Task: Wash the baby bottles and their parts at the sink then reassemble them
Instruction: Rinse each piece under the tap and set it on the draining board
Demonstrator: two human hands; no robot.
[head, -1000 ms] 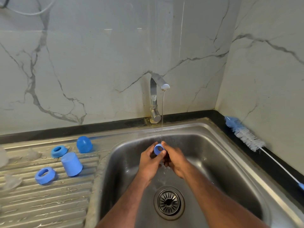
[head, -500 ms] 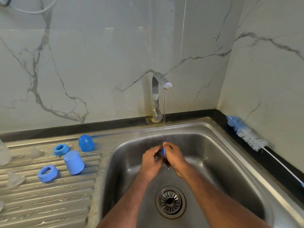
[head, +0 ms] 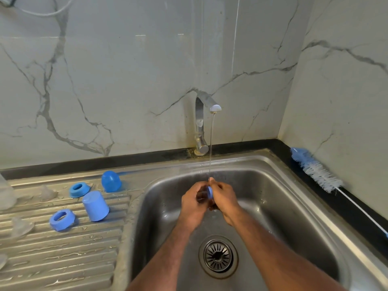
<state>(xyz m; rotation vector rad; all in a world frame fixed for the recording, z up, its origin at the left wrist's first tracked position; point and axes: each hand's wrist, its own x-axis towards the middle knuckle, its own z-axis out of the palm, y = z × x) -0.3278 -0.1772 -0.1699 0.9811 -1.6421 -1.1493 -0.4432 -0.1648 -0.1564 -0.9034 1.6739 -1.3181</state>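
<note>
Over the steel sink [head: 270, 185], my left hand [head: 194, 203] and my right hand [head: 224, 199] together grip a small blue ring [head: 210, 191] under a thin stream from the tap [head: 202, 122]. The ring stands edge-on and is mostly hidden by my fingers. On the ribbed drainboard [head: 63, 255] to the left lie two blue rings [head: 62, 219] [head: 78, 189], a blue cap [head: 95, 205] upside down and a rounded blue cap [head: 111, 181]. Clear teats [head: 21, 226] [head: 47, 193] rest near the left edge.
A bottle brush [head: 319, 175] with white bristles and a blue tip lies on the black ledge at the right, its thin handle running toward me. The drain strainer [head: 218, 256] sits below my wrists. Marble walls close the back and right.
The blue ring has turned from facing me with its opening to edge-on between my fingers. Both hands stay under the stream.
</note>
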